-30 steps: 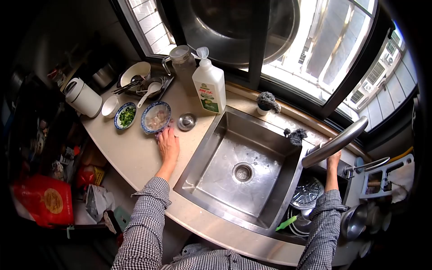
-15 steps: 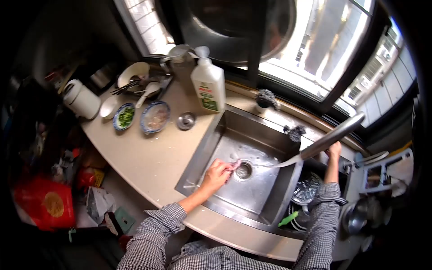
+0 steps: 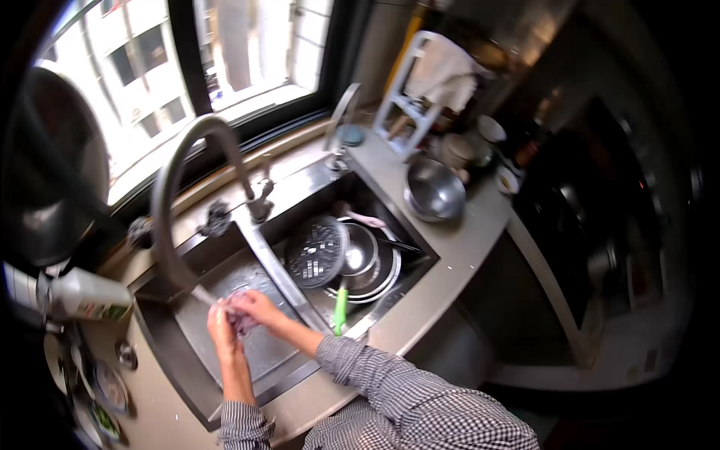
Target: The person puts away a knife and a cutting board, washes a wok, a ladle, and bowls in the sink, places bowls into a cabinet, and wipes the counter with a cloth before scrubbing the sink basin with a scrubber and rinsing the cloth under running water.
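Over the left sink basin (image 3: 181, 351), my left hand (image 3: 222, 331) and my right hand (image 3: 259, 307) are close together. Between them is a soft, crumpled pinkish-purple thing (image 3: 241, 324), its kind unclear; the fingers of both hands are closed on it and partly hide it. A stream of water (image 3: 201, 294) runs down onto the hands from the tall curved faucet (image 3: 163, 196).
The right basin holds a dark perforated lid (image 3: 313, 251), nested pans, and a green handle (image 3: 340, 309). Beyond it are a steel bowl (image 3: 435, 189) and a stove (image 3: 592, 217). A white pump bottle (image 3: 88, 294) and dishes stand at the left.
The view has swung right, toward the stove. My right hand has come from beside the faucet to join my left hand at the pinkish-purple thing, now raised under the water.
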`<state>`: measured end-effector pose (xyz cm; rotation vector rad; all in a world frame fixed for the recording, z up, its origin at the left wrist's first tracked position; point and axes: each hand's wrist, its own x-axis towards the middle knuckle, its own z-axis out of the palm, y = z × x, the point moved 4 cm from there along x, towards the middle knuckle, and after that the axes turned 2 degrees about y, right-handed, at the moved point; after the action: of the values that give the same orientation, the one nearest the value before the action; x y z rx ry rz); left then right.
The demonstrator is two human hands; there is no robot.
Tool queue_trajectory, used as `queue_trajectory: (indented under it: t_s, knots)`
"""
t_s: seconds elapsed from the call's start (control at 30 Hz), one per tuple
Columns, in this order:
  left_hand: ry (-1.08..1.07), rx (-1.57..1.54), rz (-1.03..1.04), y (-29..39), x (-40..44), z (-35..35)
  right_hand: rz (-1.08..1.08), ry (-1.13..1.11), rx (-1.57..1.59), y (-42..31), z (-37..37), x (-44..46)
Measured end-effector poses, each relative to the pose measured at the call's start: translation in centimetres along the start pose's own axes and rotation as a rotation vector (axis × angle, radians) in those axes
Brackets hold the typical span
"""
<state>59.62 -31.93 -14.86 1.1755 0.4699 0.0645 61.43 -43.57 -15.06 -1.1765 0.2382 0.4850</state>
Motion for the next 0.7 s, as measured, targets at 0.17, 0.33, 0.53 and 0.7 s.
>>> queue_trajectory:
  t_s: [0.17,0.33,0.53,0.7]
  knots:
    - [-0.025,-0.525,-0.643,1.4,-3.8,3.7,-0.314,0.000,-0.489,-1.1,0.2,1.0]
    - [-0.024,-0.347,-0.100,-1.4,-1.5,1.7,-0.111,-0.056,0.095,-0.5,0.3,0.3]
    - [0.266,-0.400,-0.070,-0.5,-3.4,3.4,0.018,-0.135,0.378,-2.0,-0.1,-1.7]
    - [-0.278,-0.386,-0.404,0.6,-6.3,2.8,0.199,-0.304,0.247,-0.3,-0.6,-1.8]
